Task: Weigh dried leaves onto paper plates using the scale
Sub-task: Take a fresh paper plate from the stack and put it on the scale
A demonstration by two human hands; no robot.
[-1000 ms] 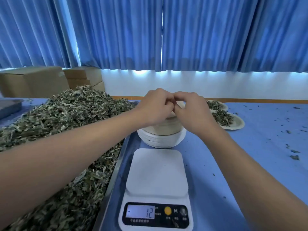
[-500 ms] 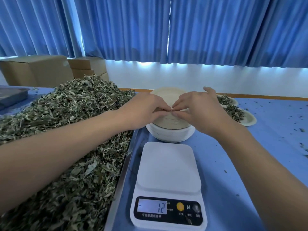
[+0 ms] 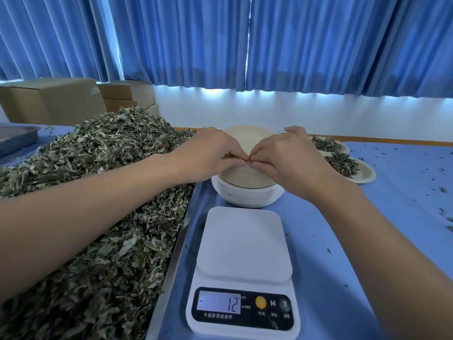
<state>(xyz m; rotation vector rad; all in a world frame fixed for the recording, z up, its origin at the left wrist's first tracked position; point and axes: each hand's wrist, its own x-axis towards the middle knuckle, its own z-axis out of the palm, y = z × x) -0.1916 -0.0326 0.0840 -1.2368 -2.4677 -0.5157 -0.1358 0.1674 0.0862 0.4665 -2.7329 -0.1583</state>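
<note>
Paper plates point(image 3: 247, 195) stand stacked on the surface point(image 3: 367, 241) just behind the scale point(image 3: 244, 244). Left hand point(image 3: 208, 155) and right hand point(image 3: 291, 158) have dropped to pinch the top plate point(image 3: 247, 141) at its near rim. Separation begun; scale pan unloaded.

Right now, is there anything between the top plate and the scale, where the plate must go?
Nothing visible. The left hand and the right hand pinch the near rim of the top plate. The scale sits just in front of the stack, its platform bare.
</note>
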